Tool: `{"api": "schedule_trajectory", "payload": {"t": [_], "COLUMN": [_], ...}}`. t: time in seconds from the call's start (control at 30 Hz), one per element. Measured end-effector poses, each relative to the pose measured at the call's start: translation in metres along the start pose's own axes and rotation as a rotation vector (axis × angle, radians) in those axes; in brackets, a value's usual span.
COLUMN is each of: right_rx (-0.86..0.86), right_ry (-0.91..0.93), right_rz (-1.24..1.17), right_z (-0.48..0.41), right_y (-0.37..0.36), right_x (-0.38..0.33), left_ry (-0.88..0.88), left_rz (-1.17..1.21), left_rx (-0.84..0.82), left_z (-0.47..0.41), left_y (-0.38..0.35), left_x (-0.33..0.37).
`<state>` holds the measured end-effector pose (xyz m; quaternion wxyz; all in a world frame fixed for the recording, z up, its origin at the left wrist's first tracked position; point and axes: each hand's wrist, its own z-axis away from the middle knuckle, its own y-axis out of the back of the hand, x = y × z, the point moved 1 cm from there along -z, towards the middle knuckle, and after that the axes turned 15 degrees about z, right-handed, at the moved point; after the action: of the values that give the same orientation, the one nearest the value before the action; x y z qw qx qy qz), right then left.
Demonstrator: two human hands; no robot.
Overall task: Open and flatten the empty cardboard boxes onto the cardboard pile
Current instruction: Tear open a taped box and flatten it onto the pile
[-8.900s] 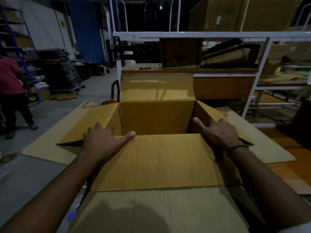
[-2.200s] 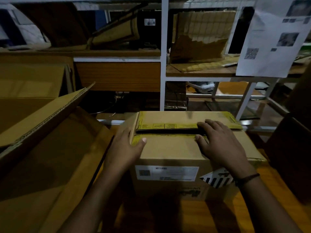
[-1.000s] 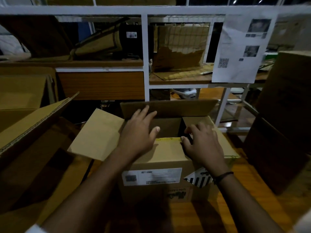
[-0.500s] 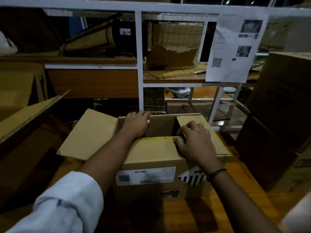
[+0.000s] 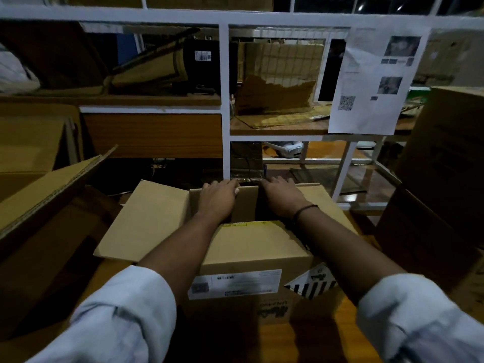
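Note:
A small brown cardboard box (image 5: 251, 252) with a white shipping label and a striped hazard sticker stands on the wooden floor in front of me. Its left flap (image 5: 146, 218) is folded out flat and its near flap lies over the top. My left hand (image 5: 218, 197) and my right hand (image 5: 281, 196) both reach across the opening and grip the top edge of the far flap, fingers curled over it. The inside of the box is dark and mostly hidden.
A large opened cardboard box (image 5: 44, 195) leans at the left. Tall brown cartons (image 5: 440, 184) stand at the right. Behind is a white metal rack (image 5: 224, 106) with wooden shelves, cardboard scraps and a hanging printed sheet (image 5: 374, 82).
The head turned from the big box to this small one. Both hands opened its flaps; in the last half second my right hand moved from the near flap to the far flap's edge.

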<state>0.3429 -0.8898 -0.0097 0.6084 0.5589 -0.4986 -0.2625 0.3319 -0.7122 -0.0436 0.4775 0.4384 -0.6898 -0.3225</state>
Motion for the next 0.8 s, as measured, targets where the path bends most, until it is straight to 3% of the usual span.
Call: {"api": "schedule_trajectory", "payload": {"t": [0.13, 0.37, 0.43, 0.53, 0.6, 0.73, 0.8], "right_rx": [0.091, 0.098, 0.102, -0.037, -0.117, 0.089, 0.113], "right_ry": [-0.041, -0.044, -0.054, -0.045, -0.087, -0.361, -0.473], "right_rz": [0.004, 0.023, -0.127, -0.507, -0.44, -0.16, -0.103], "right_z": [-0.01, 0.003, 0.022, 0.066, 0.087, 0.105, 0.108], "right_y": [-0.005, 0.011, 0.023, 0.036, 0.031, 0.022, 0.019], "right_x": [0.002, -0.005, -0.016, -0.04, -0.046, -0.005, 0.03], "left_ry": [-0.011, -0.011, -0.023, -0.025, -0.037, -0.116, -0.13], "left_rz": [-0.005, 0.024, 0.035, 0.046, 0.017, 0.014, 0.041], "left_rx": [0.008, 0.026, 0.03, 0.017, 0.029, 0.076, 0.075], "left_z": [-0.001, 0.0, 0.001, -0.001, 0.001, 0.006, 0.007], "left_y": [0.0, 0.001, 0.003, 0.007, 0.01, 0.012, 0.014], "left_x": [0.0, -0.001, -0.003, -0.004, -0.001, 0.009, 0.012]}}
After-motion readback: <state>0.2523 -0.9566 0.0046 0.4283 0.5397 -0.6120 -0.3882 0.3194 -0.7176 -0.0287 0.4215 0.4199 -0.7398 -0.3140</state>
